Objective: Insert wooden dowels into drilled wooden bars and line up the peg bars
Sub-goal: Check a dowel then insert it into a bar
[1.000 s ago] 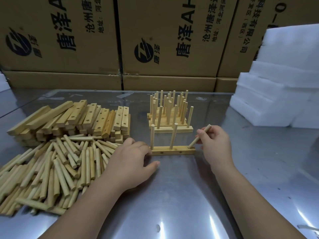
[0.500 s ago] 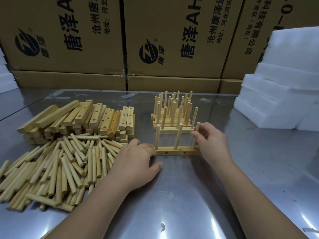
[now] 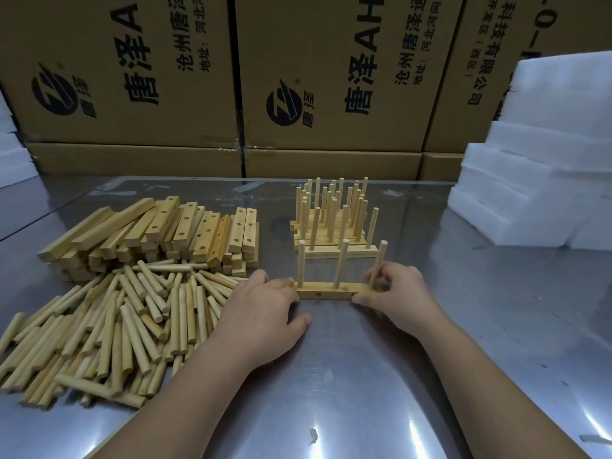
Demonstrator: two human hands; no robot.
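Pale wooden drilled bar (image 3: 326,290) on the table near its front edge, pinched at the right end by the right hand (image 3: 394,293): thumb on the near face, curled fingers behind, close round the foot of the third round wooden dowel (image 3: 378,265). Seated upright now in the last hole, after slanting in the fingertips a second ago and being pressed home half a second back. All three holes filled, so probably only the lining-up left for this bar. Left hand (image 3: 261,313) palm-down, gripping nothing, fingertips resting against the bar's left end, thumb splayed on the shiny steel table (image 3: 364,392). Both forearms reaching in from the near edge, wrists low. Just behind and apart from the held bar, row of finished peg bars (image 3: 334,223). To the left, heap of loose dowels (image 3: 116,326) and stack of empty drilled bars (image 3: 165,233). Beyond, brown printed cartons (image 3: 331,77) and white foam slabs (image 3: 546,160).
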